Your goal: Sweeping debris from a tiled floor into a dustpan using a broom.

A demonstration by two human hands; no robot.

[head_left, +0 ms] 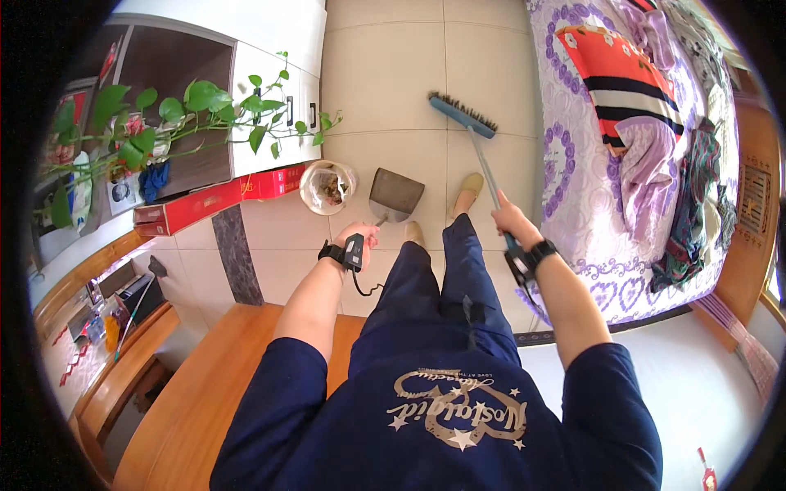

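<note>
My right hand (513, 221) is closed round the handle of a broom (463, 113), whose blue head with dark bristles reaches out over the tiles ahead, near the bed. In my left hand (360, 234) is the handle of a grey dustpan (396, 194), with its flat pan just in front of my feet. Most of the dustpan's handle is hidden by the hand and the device on the wrist. A bin (328, 187) with a clear liner and some rubbish inside stands just left of the dustpan.
A bed with a purple-patterned cover (577, 176) runs along the right, with clothes on it. White cabinets (278, 123) stand at the left, a trailing green plant (209, 96) hanging before them. Red boxes (196, 204) lie below. A wooden table (237, 360) is close at my left.
</note>
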